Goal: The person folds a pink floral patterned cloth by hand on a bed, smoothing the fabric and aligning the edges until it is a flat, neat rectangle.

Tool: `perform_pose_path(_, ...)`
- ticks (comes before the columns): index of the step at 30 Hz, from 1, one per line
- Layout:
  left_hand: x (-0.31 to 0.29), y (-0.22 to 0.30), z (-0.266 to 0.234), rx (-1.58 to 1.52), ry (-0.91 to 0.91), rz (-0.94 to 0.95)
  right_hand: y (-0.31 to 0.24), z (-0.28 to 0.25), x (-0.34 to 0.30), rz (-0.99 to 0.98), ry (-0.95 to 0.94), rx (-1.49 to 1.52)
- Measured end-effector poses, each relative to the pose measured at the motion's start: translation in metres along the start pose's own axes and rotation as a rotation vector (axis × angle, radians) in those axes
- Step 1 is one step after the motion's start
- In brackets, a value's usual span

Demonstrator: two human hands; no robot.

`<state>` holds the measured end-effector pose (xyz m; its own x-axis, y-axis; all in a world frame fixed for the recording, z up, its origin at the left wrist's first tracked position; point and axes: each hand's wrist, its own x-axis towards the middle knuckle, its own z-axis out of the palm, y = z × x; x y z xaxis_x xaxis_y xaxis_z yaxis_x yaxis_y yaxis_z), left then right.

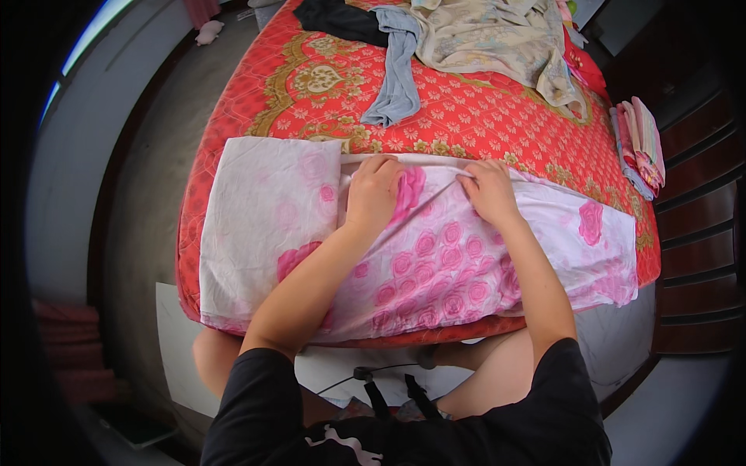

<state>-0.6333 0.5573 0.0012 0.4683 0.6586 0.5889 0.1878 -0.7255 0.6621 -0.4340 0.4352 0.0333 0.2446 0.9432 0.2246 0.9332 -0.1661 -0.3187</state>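
A white bed sheet with pink roses [435, 272] lies in a long strip across the near side of the bed, its left end folded over into a paler panel. My left hand [375, 189] is closed on the sheet's far edge beside that panel, fingertips curled over the fabric. Farther right, my right hand [488, 188] pinches the same far edge between thumb and fingers. Between the two hands the cloth shows slanting creases. The sheet's right end lies flat, slightly rumpled at the near corner.
Red patterned bedding [497, 113] covers the bed. Toward the far side lie grey pants [396, 70], a black garment [338, 21] and a crumpled beige cloth [489, 39]. Folded cloths [639, 147] are stacked at the right edge, near a dark slatted wooden chair [699, 225].
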Motion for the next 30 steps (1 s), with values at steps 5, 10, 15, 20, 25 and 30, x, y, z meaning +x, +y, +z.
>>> perform_pose_path(5, -0.003, 0.000, -0.003, 0.299, -0.037, 0.093, 0.016, 0.017, -0.002, 0.187, 0.079, -0.189)
perform_pose_path(10, -0.004, -0.007, -0.010, 0.497, -0.088, -0.048, 0.021, 0.022, -0.002, 0.241, 0.100, -0.173)
perform_pose_path(15, 0.000, -0.011, -0.011, 0.370, 0.045, -0.081, 0.019, -0.006, 0.002, 0.156, 0.209, -0.162)
perform_pose_path(20, 0.001, -0.027, -0.002, 0.407, 0.007, -0.199, 0.029, 0.005, -0.013, 0.159, 0.264, -0.322)
perform_pose_path(25, 0.002, -0.026, 0.007, 0.482, -0.051, -0.237, -0.012, -0.032, -0.057, 0.086, 0.398, 0.063)
perform_pose_path(30, 0.001, -0.029, 0.004, 0.651, -0.081, -0.254, -0.089, -0.053, -0.144, -0.089, -0.202, 0.255)
